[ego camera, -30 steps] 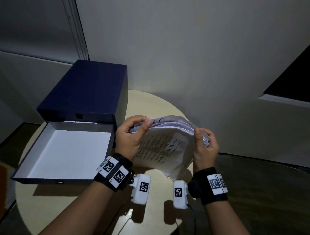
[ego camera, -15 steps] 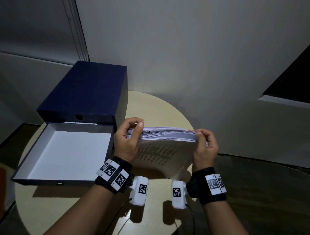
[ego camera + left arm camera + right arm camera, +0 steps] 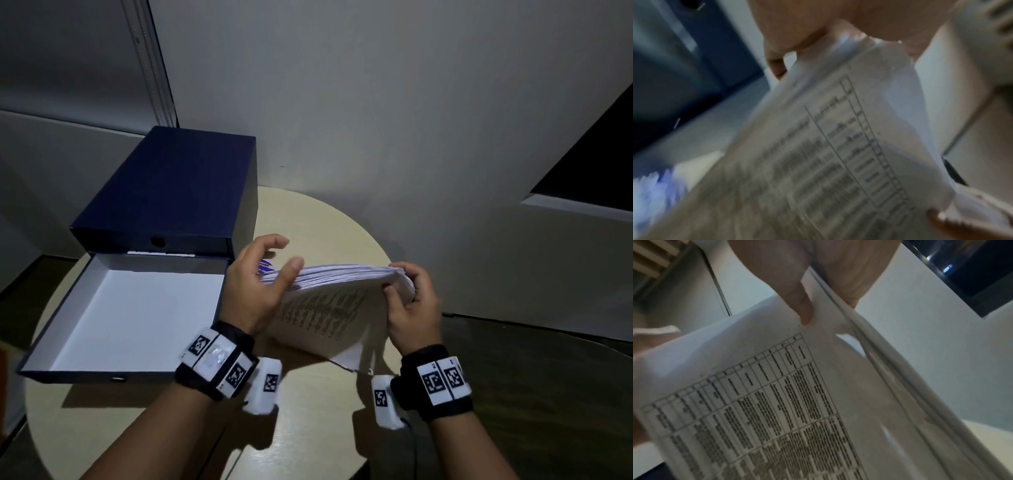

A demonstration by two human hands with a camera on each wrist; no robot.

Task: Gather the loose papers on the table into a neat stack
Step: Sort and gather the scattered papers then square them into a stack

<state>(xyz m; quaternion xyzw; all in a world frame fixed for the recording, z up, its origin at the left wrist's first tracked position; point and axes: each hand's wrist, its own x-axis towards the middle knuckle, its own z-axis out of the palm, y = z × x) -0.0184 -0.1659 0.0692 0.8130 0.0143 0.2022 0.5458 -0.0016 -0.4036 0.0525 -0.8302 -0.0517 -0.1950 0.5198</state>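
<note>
meanwhile the paper stack (image 3: 337,301) stood tilted on the desk (image 3: 308,428) beside the open blue box (image 3: 164,192); right hand (image 3: 412,308) fingers pinched its right end, left hand (image 3: 255,284) pressed its left end, fingers loosely spread.

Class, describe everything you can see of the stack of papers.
The stack of papers is a thick sheaf of white sheets, its near face printed with a ruled table of dark text. It stands tilted on its lower edge on the round table. The right hand grips one end; the left hand touches the other, fingers loose.

Dim, hard-shadowed head view — left wrist view motion-blurred, grainy.
</note>
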